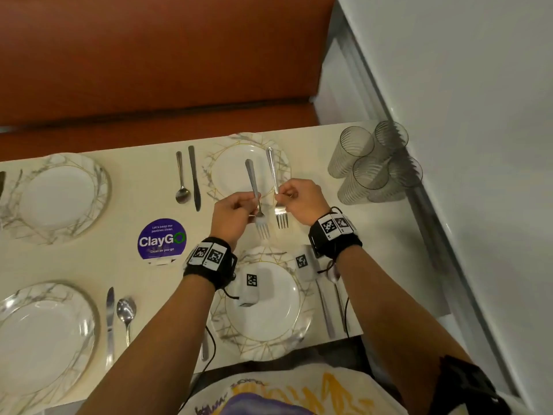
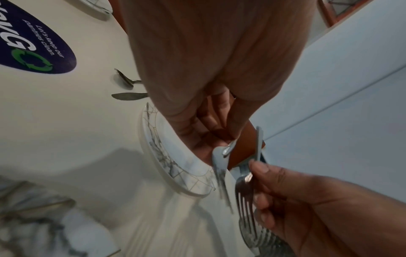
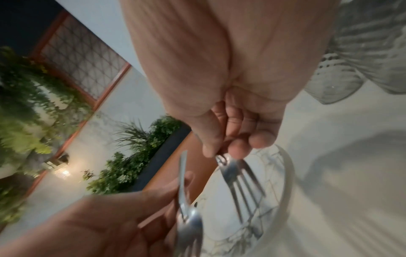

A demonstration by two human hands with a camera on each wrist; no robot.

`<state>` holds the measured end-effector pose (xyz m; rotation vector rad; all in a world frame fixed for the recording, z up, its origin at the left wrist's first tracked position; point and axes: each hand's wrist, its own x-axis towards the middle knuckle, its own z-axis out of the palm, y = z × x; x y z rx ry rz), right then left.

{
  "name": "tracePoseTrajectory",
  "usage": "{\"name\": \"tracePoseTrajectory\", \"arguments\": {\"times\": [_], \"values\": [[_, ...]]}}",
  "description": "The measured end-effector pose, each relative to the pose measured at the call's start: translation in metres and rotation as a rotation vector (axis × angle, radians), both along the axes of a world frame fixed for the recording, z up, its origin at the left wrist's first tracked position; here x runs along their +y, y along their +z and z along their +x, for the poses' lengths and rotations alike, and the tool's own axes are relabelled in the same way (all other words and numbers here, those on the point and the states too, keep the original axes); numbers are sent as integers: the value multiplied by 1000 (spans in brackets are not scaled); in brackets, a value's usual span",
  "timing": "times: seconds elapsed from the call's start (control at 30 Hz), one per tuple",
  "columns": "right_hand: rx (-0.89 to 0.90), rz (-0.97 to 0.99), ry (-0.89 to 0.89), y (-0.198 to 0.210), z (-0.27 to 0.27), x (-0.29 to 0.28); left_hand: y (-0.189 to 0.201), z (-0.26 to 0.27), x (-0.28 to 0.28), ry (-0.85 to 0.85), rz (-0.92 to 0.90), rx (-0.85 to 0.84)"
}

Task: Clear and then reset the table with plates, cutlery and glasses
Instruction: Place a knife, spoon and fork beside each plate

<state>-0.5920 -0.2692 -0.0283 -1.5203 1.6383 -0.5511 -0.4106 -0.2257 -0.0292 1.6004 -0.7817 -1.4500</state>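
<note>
The left hand (image 1: 232, 212) pinches one slim, shiny steel fork (image 1: 256, 199) at its neck, and the right hand (image 1: 300, 200) pinches a second steel fork (image 1: 276, 190) the same way, both held above the cream table's (image 1: 374, 235) middle, tines toward its near edge. They look light, stiff and slippery, so the narrow neck seems the surest hold. A round purple sticker (image 1: 162, 238) reads "ClayGo", "Let's keep our pantries clean"
</note>
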Motion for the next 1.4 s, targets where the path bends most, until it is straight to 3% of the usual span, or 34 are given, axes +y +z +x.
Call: {"name": "tracePoseTrajectory", "arguments": {"times": [0.17, 0.33, 0.67, 0.9, 1.4], "values": [[178, 74, -167, -31, -21, -27, -7, 2, -8, 15, 56, -38], [356, 219, -159, -60, -26, -39, -13, 8, -17, 26, 87, -63], [260, 137, -276, -90, -40, -41, -18, 7, -28, 30, 116, -82], [244, 0, -167, -104, -40, -42, -21, 4, -26, 37, 132, -75], [254, 52, -179, -105, -31, -112, -25, 17, -23, 88, 139, -88]]}}
